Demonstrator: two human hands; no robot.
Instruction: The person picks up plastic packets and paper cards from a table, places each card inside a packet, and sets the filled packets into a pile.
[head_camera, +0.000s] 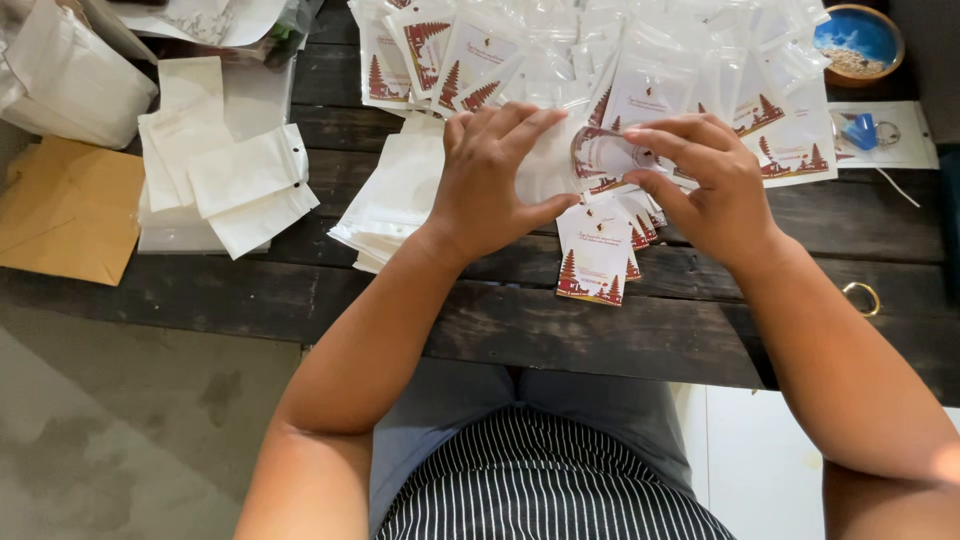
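Holding a small clear pouch (600, 152) with both hands over the dark wooden table (560, 330). Left hand (490, 180) lies flat on the pouch's left part, fingers spread, thumb tucked under its edge. Right hand (700, 180) pinches the pouch's right end between thumb and fingers; a white card with a red-brown pattern shows inside it.

Landmark = that pouch:
- Just below it: fan of white cards (598, 255) with red-brown tree-like prints along the lower edge, overlapping, lowest one nearest me.
- Left, touching my left wrist area: stack of plain white pouches (390, 200), edges staggered.
- Further left: second pile of white pouches (235, 185), each with a small hang hole, lying askew.
- Far left: brown paper envelopes (65, 215), flat, one corner past the table edge.
- Above: spread of filled clear pouches (560, 50) with the same red-and-white cards, overlapping all across the back.
- Upper right: round bowl (858, 42), blue inside, brown rim, something pale and grainy in it.
- Right: blue object with a metal ring (865, 132) on a white card.
- Lower right: gold ring (862, 298) on the table.

Table is rough dark planks. Grey concrete floor (120, 430) below left. Striped apron on my lap.
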